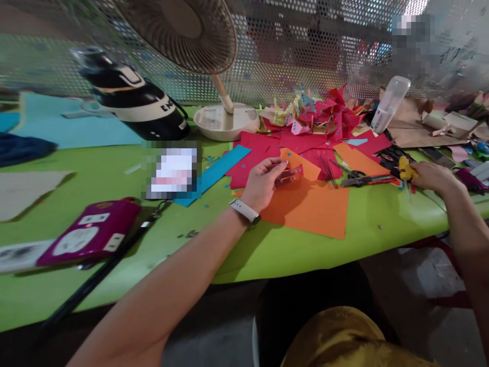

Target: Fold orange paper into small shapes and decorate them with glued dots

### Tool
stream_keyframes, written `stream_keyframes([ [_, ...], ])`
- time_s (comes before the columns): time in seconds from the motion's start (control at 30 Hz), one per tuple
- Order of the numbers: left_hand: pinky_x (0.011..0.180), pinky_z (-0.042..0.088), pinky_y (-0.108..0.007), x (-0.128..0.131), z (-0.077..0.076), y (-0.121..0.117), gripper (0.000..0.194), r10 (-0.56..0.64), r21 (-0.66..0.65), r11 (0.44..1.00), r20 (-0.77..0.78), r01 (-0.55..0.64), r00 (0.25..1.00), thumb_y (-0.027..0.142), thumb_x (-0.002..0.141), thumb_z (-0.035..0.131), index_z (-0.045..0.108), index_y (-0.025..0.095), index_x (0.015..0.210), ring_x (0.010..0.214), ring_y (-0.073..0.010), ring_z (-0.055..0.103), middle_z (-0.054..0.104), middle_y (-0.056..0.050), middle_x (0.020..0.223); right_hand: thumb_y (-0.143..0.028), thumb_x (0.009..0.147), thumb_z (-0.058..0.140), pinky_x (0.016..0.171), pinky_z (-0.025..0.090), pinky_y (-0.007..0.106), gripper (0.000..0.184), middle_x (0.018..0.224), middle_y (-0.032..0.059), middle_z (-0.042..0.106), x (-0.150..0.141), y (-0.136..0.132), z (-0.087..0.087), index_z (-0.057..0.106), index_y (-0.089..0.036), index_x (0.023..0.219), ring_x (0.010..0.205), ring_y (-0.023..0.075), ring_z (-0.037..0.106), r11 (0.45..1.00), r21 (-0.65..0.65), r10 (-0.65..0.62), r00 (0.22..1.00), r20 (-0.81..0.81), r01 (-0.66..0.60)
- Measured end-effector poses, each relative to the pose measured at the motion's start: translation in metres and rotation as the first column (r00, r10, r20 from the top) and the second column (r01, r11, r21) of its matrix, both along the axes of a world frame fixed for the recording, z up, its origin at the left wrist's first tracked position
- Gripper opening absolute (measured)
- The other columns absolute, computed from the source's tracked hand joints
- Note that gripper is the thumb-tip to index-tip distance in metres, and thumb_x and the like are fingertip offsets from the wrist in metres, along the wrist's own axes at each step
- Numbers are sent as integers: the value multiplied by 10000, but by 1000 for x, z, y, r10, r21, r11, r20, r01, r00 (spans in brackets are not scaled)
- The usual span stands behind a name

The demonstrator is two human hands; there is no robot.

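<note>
My left hand (267,182), with a white band at the wrist, is above the orange paper sheet (321,209). Its thumb and fingers are pinched on a small piece of red paper (299,169). Out at the right, the fingers of my right hand (433,178) are closed around a small yellow tool (405,168) that looks like a glue gun; part of it is hidden by the hand. Between the hands, scissors (357,179) lie near orange paper strips and large red sheets (263,145).
Folded paper shapes (332,114) are heaped at the back beside a clear bottle (390,104). A fan (225,122) and a black flask (145,109) stand behind. Left are a blurred-out phone (173,171), a blue strip (217,173), a purple power strip (95,229) and a black cord.
</note>
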State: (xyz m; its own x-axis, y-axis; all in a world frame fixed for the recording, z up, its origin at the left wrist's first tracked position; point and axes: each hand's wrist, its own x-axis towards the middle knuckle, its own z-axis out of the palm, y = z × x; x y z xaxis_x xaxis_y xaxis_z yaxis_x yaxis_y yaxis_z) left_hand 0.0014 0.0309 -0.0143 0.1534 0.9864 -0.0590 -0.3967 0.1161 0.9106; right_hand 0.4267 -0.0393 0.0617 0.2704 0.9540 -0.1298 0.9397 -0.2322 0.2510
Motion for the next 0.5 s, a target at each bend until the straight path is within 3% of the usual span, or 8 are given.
stream_keyframes([
  [0.07,707,589,-295,0,0,0,279,-6,7,1000,-5,6,1000,252,716,841,607,189,855,796,-195,760,708,1,797,-175,782,597,705,378,348,342,1097,202,678,5,2,-6,659,-141,1116,933,277,626,999,-37,26,999,36,-25],
  [0.2,731,589,-293,0,1,0,279,4,15,1000,-3,-4,1000,255,720,840,605,189,855,813,-186,756,692,9,797,-259,804,624,767,387,369,305,1097,234,648,7,2,-12,673,-125,1075,973,305,594,999,13,40,996,79,-41],
  [0.33,746,591,-290,0,2,0,267,-3,20,1000,-2,3,1000,259,726,839,613,180,846,822,-183,756,695,6,802,-310,849,589,819,383,415,397,1216,272,602,-7,-8,-19,658,-112,1187,1108,381,534,986,168,-14,987,158,-13],
  [0.5,759,590,-293,1,1,-1,223,-35,28,999,28,35,999,242,746,821,639,167,850,802,-176,755,718,-9,822,-256,905,486,865,373,472,351,1203,328,565,-16,-19,-32,656,-90,1163,1135,406,491,943,327,-9,982,188,-54],
])
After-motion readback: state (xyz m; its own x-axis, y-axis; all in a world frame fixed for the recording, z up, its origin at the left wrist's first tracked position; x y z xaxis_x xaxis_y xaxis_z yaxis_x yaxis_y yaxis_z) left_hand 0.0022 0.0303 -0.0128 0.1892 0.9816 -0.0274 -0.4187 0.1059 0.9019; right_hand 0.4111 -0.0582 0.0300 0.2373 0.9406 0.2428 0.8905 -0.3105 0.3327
